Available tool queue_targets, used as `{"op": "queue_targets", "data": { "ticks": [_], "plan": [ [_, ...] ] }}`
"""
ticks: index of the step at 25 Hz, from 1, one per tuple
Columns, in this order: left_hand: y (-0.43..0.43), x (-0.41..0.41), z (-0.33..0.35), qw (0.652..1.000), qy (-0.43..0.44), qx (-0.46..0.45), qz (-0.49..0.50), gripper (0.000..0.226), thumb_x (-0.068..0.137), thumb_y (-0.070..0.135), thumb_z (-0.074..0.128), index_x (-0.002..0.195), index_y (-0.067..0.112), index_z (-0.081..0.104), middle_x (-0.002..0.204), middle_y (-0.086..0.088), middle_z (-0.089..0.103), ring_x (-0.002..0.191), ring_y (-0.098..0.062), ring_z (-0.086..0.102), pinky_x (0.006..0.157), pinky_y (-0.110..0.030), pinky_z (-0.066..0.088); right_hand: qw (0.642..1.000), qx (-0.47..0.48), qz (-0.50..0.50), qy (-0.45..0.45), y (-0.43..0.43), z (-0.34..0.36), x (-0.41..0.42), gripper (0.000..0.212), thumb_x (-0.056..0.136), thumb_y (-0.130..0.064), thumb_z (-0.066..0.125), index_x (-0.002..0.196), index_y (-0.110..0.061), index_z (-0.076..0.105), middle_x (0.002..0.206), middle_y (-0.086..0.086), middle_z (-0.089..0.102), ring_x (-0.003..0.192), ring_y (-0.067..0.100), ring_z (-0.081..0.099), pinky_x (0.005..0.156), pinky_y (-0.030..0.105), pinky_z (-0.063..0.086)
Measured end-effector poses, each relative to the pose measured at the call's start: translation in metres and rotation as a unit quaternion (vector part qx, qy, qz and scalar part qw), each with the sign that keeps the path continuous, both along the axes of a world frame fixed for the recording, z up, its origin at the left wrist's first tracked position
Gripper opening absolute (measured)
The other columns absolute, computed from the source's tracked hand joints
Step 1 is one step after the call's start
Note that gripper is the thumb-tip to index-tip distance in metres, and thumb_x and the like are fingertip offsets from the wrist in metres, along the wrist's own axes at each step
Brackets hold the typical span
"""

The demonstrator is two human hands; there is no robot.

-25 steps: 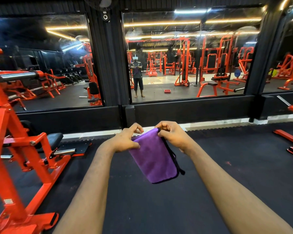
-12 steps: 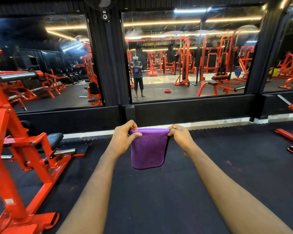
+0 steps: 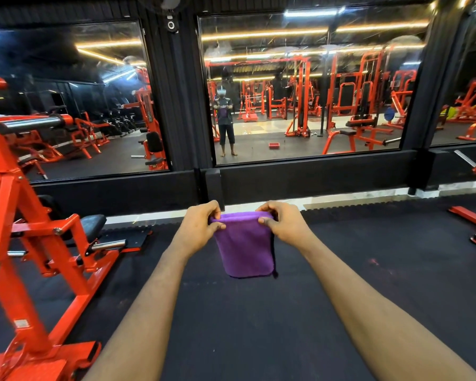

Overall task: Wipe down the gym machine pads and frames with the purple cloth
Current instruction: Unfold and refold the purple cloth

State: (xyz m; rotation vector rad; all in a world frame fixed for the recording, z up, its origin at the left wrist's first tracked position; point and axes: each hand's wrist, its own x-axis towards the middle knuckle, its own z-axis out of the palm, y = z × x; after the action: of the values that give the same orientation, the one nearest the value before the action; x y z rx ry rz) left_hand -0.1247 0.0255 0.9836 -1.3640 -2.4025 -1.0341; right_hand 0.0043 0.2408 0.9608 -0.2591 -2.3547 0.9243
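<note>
Plainly the biggest thing that matters is the orange gym machine (image 3: 11,204). It fills the view from about eight to ten o'clock of my hands, with its frame leaning up along the left edge. Its small black seat pad (image 3: 92,224) sits at roughly nine o'clock from the cloth, near it but clearly apart, with bare black floor mat (image 3: 259,325) between them.

The purple cloth (image 3: 245,243) hangs in mid-air at the centre, over the mat, and looks folded double. Its top edge runs nine to three and the rest drops toward six. The left hand (image 3: 197,226) pinches the nine o'clock end of that edge, thumb in front and fingers curled behind. The right hand (image 3: 283,225) pinches the three o'clock end the same way. Neither hand touches the machine.

I judge the left hand the nearer one to the pad, so the coming move calls for a swing toward nine o'clock. The wiping looks not yet started.
</note>
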Motion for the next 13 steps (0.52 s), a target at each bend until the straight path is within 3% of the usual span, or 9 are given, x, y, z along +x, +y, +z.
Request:
{"op": "queue_targets", "data": {
  "ticks": [2, 4, 7, 9, 11, 13],
  "plan": [
    [-0.001, 0.002, -0.006, 1.0, -0.011, 0.011, 0.001, 0.025, 0.085, 0.008, 0.074, 0.095, 0.02, 0.054, 0.08, 0.003, 0.061, 0.075, -0.012, 0.059, 0.069, -0.027, 0.051, 0.99, 0.055, 0.045, -0.12, 0.002, 0.004, 0.006, 0.014, 0.085, -0.017, 0.079, 0.098, -0.013, 0.076, 0.084, 0.0, 0.072, 0.069, 0.007, 0.056, 0.064, 0.016, 0.043],
    [-0.003, 0.0, -0.008, 1.0, -0.012, -0.005, -0.009, 0.027, 0.088, 0.008, 0.07, 0.107, 0.02, 0.056, 0.088, 0.004, 0.061, 0.082, -0.01, 0.059, 0.076, -0.027, 0.05, 0.985, 0.057, 0.052, -0.155, 0.007, 0.006, 0.011, 0.01, 0.087, -0.022, 0.078, 0.09, -0.013, 0.076, 0.08, 0.001, 0.072, 0.068, 0.008, 0.056, 0.065, 0.025, 0.044],
    [0.0, 0.005, -0.008, 0.996, 0.027, 0.057, 0.06, 0.019, 0.089, 0.01, 0.068, 0.105, 0.017, 0.06, 0.098, 0.004, 0.054, 0.085, -0.006, 0.053, 0.078, -0.026, 0.048, 0.991, -0.101, 0.041, -0.077, -0.003, 0.009, 0.011, 0.019, 0.09, -0.025, 0.075, 0.078, -0.012, 0.069, 0.07, 0.001, 0.065, 0.065, 0.009, 0.056, 0.062, 0.026, 0.048],
    [0.011, 0.02, -0.009, 0.988, -0.018, 0.116, 0.1, 0.013, 0.092, 0.015, 0.066, 0.1, 0.016, 0.055, 0.097, 0.0, 0.055, 0.08, -0.011, 0.055, 0.071, -0.027, 0.05, 0.979, -0.204, 0.017, -0.025, -0.018, 0.007, 0.006, 0.025, 0.09, -0.025, 0.074, 0.073, -0.009, 0.066, 0.065, 0.003, 0.061, 0.061, 0.011, 0.057, 0.057, 0.03, 0.054],
    [0.025, 0.039, -0.014, 0.99, -0.121, 0.076, 0.02, 0.009, 0.099, 0.023, 0.056, 0.102, 0.014, 0.056, 0.093, -0.005, 0.063, 0.076, -0.018, 0.063, 0.067, -0.032, 0.056, 0.967, -0.254, -0.007, 0.016, -0.033, 0.003, 0.001, 0.029, 0.091, -0.023, 0.074, 0.074, -0.001, 0.065, 0.064, 0.007, 0.062, 0.059, 0.014, 0.06, 0.055, 0.03, 0.056],
    [0.033, 0.049, -0.023, 0.982, -0.183, 0.02, -0.044, 0.019, 0.101, 0.031, 0.053, 0.11, 0.016, 0.061, 0.098, -0.001, 0.068, 0.085, -0.016, 0.065, 0.075, -0.026, 0.054, 0.945, -0.327, -0.005, 0.013, -0.039, 0.001, -0.001, 0.022, 0.093, -0.012, 0.069, 0.078, 0.003, 0.067, 0.069, 0.013, 0.065, 0.062, 0.019, 0.066, 0.056, 0.03, 0.058]
  ]
}}
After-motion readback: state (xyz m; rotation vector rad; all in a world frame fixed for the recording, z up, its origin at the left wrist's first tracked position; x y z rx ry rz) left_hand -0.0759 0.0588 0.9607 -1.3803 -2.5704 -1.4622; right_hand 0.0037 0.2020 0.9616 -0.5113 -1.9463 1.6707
